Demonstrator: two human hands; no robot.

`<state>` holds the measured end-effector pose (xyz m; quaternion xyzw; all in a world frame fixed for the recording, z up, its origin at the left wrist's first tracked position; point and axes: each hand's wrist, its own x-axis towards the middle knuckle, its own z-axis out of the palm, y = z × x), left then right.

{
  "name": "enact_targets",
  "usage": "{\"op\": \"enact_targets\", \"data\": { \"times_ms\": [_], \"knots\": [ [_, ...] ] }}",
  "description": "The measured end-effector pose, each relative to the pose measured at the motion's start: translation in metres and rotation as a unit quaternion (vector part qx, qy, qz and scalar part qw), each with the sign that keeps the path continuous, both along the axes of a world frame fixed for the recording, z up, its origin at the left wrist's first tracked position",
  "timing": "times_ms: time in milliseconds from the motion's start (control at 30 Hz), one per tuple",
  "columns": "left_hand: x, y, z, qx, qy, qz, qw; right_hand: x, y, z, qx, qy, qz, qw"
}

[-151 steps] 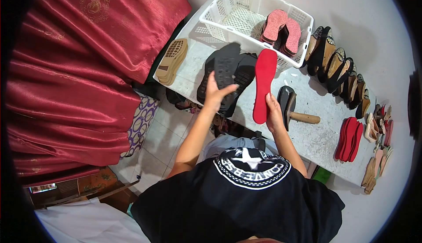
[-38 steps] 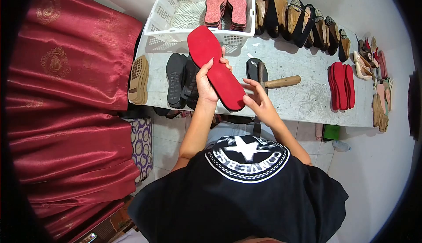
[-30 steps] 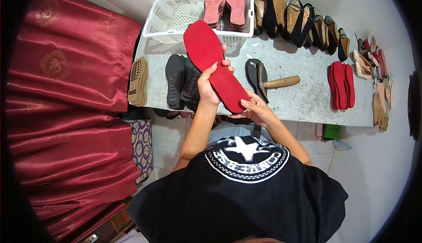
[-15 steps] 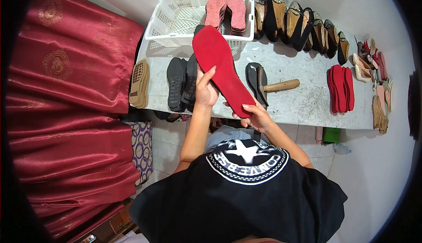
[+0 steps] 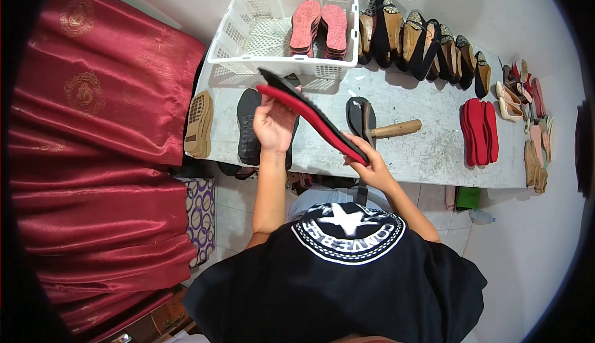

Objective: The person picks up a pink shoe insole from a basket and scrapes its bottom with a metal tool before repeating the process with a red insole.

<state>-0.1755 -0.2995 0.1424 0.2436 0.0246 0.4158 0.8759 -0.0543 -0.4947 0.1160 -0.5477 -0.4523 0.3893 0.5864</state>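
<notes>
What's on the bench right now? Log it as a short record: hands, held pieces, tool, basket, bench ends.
Left hand: at the far end of the held pieces
Right hand: gripping their near end
Held pieces: red insole and black sole, seen nearly edge-on, off the bench
Tool: hammer, head over another black sole
Basket: pink-topped pieces in two stacks
Left end: tan soles
Right end: red soles
Back: row of shoes

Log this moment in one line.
left hand: holding red insole and black sole | right hand: gripping their near end | pose: edge-on to camera | hammer: unheld
</notes>
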Motion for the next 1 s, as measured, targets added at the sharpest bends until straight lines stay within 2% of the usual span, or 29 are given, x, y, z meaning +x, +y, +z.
{"op": "enact_targets", "data": {
  "times_ms": [67,100,333,433,533,567,667,700,800,833,933,967,1000],
  "knots": [
    [0.004,-0.003,0.002,-0.004,-0.025,0.005,1.000,0.007,0.001,0.011,0.065,-0.208,-0.017,0.976],
    [0.005,-0.006,0.007,-0.005,-0.044,0.004,0.999,0.004,0.000,0.020,0.042,-0.169,-0.027,0.984],
    [0.019,-0.006,0.015,0.004,-0.172,-0.009,0.985,0.005,0.001,0.029,0.053,-0.390,-0.075,0.916],
    [0.023,-0.005,0.013,-0.028,-0.200,-0.012,0.979,0.002,0.003,0.026,0.075,-0.405,-0.107,0.905],
    [0.028,-0.016,0.019,-0.121,-0.150,0.039,0.981,-0.004,0.005,0.021,0.092,-0.416,-0.150,0.892],
    [0.029,-0.019,0.013,-0.099,-0.153,0.017,0.983,-0.006,0.006,0.021,0.093,-0.414,-0.165,0.890],
    [0.040,-0.040,0.020,-0.131,-0.117,0.014,0.984,-0.010,0.008,0.018,0.093,-0.420,-0.201,0.880],
    [0.042,-0.045,0.022,-0.118,-0.092,0.001,0.989,-0.010,0.008,0.018,0.092,-0.423,-0.213,0.876],
    [0.049,-0.059,0.019,-0.033,-0.112,-0.064,0.991,-0.014,0.007,0.022,0.066,-0.412,-0.216,0.883],
    [0.052,-0.063,0.020,-0.008,-0.077,-0.044,0.996,-0.015,0.006,0.023,0.060,-0.421,-0.214,0.879],
    [0.057,-0.057,0.005,-0.027,-0.081,-0.058,0.995,-0.015,0.004,0.018,0.051,-0.427,-0.192,0.882],
    [0.060,-0.059,0.003,-0.035,-0.025,-0.041,0.998,-0.013,0.003,0.016,0.040,-0.434,-0.177,0.882],
    [0.061,-0.057,0.000,-0.031,-0.030,-0.052,0.998,-0.013,0.002,0.017,0.036,-0.426,-0.164,0.889]
  ]
}}
